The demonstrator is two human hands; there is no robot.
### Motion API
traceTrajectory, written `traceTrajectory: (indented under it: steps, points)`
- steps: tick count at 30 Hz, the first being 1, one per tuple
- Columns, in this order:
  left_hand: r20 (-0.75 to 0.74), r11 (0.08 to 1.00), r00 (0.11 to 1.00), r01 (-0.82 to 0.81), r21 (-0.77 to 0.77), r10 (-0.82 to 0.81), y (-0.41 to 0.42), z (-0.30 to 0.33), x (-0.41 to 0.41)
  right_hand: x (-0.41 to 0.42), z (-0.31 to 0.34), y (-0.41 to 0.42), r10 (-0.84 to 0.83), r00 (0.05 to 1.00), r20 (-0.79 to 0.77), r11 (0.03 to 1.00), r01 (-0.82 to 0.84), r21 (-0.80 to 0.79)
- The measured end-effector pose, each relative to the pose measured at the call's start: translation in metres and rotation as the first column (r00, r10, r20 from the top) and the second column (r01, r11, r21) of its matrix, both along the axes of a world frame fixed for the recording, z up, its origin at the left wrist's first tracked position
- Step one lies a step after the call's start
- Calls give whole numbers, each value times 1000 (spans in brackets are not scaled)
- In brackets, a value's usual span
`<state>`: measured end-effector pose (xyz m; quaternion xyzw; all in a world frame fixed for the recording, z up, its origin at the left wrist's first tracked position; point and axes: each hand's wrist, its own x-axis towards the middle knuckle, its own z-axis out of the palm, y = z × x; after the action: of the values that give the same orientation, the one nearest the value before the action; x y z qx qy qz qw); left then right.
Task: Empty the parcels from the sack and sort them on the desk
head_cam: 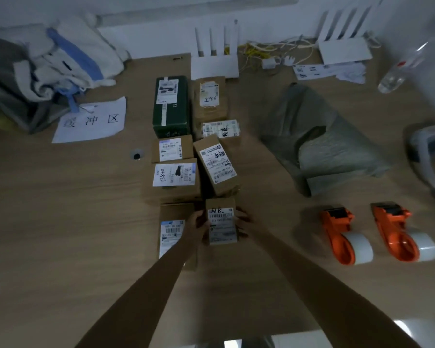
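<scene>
Parcel-sorting station in a small office or mailroom. Wood-grain table point(73, 209) set against a pale wall. Centre: two rows of labelled brown cardboard parcels point(176, 177), plus one dark green carton point(171, 106). Right: emptied grey plastic sack point(319, 144); near right, two orange tape dispensers with white rolls point(342, 234). Far edge: two white routers with upright antennas point(215, 56), tangled cables. Far left: white paper sign with handwritten characters point(91, 120).
</scene>
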<state>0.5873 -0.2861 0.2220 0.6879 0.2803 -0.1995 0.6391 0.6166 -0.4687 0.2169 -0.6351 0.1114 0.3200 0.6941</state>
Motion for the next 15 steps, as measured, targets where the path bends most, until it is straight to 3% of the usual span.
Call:
traceTrajectory:
  steps: [4, 15]
  points:
    - [31, 999, 999, 33, -20, -32, -2, -4, 4, 6, -5, -5, 27, 998, 64, 1000, -27, 10]
    - [67, 999, 997, 51, -11, -50, 0, 3, 3, 9, -15, -3, -30, 1000, -9, 999, 30, -29]
